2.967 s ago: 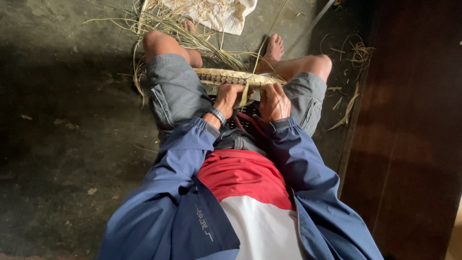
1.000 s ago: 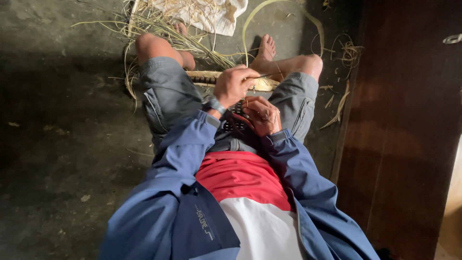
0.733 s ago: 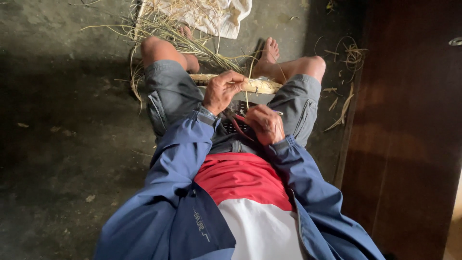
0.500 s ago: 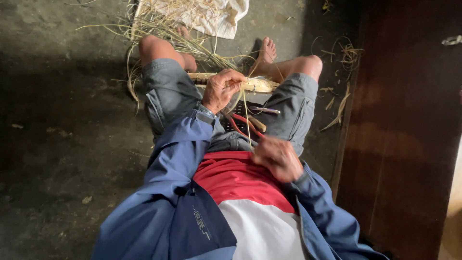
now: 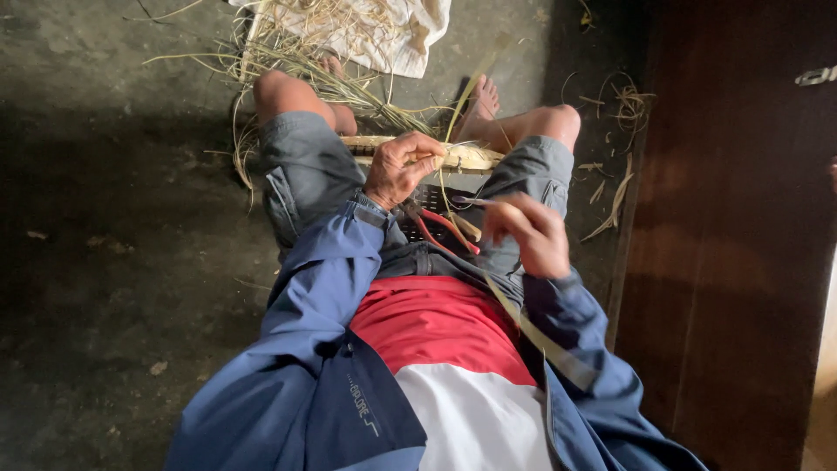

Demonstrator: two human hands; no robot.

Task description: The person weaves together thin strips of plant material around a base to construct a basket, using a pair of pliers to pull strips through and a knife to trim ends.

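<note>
Left hand [image 5: 399,167] curled around the pale woven rim [image 5: 453,157] of a basket lying across the lap, between the knees. Right hand [image 5: 527,231] pinches a long flat strip [image 5: 532,330] running back over the red-and-white shirt. Loose straw [image 5: 331,52] on the floor [image 5: 113,218] beyond the feet.

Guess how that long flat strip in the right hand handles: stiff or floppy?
Probably springy rather than limp: the strip runs in a long, gentle curve from the right hand down past the jacket. Likely very light, being thin and flat. It may crease or split if bent sharply.
</note>
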